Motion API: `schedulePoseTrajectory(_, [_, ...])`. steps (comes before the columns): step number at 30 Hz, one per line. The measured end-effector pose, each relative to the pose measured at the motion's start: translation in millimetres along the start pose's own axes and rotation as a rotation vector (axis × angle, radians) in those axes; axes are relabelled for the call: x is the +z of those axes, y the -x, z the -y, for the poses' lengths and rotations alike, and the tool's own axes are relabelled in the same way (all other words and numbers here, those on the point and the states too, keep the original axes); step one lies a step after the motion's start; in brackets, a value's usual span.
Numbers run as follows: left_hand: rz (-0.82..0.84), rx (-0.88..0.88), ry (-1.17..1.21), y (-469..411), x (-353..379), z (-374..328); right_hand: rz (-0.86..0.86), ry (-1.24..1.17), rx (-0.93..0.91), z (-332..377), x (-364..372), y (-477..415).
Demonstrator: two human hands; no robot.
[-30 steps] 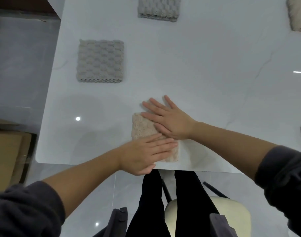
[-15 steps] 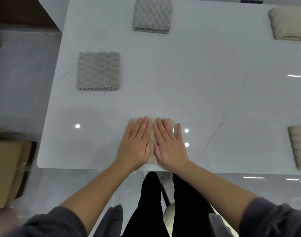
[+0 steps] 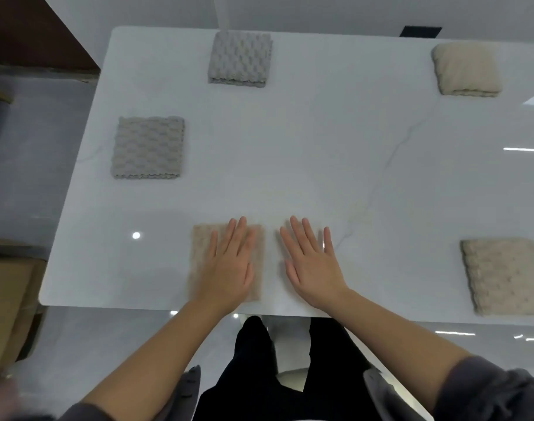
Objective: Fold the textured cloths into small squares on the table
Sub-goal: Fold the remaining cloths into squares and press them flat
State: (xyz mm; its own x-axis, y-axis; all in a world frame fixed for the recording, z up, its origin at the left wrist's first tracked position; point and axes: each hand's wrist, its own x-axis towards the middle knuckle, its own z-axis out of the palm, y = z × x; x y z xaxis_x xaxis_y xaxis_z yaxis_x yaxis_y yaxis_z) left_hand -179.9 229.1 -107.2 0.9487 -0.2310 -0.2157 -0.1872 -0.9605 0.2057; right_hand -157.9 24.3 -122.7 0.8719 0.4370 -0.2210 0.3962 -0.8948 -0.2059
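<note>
A dark grey top with soft, wrinkled sleeves: the left sleeve (image 3: 77, 413) and right sleeve (image 3: 496, 390) are bunched near the elbows, forearms bare below them. Black trousers (image 3: 247, 384) cover both legs. The left grip (image 3: 229, 265) and right grip (image 3: 313, 268) are bare hands.

text: none legible | labels: none | numbers: none

We locate five cloths on the table (image 3: 320, 153). The near-centre cloth (image 3: 200, 256) lies at the near edge under our left hand (image 3: 229, 265). Our right hand (image 3: 313, 268) is just right of it, apart. The left cloth (image 3: 148, 147) lies farther back, the far-centre cloth (image 3: 240, 59) beyond. The far-right cloth (image 3: 467, 69) and near-right cloth (image 3: 502, 275) occupy the right side.
</note>
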Motion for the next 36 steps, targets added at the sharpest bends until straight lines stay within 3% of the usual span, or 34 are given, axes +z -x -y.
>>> schedulePoseTrajectory(13, [0.096, -0.087, 0.062, -70.4, 15.3, -161.7, 0.160, 0.065, -0.029, -159.6, -38.2, 27.1])
schedulePoseTrajectory(21, [0.175, -0.020, 0.050, -100.1, 16.4, -172.1, 0.159, 0.070, 0.016, -187.5, -40.8, 24.5])
schedulePoseTrajectory(30, [0.159, 0.078, 0.024, -119.2, 18.7, -177.0, 0.103, 0.078, 0.075, -206.9, -51.5, 23.0])
schedulePoseTrajectory(36, [0.115, 0.039, 0.098, -119.8, 11.1, -208.9, 0.083, 0.063, 0.025, -225.6, -60.4, 26.4])
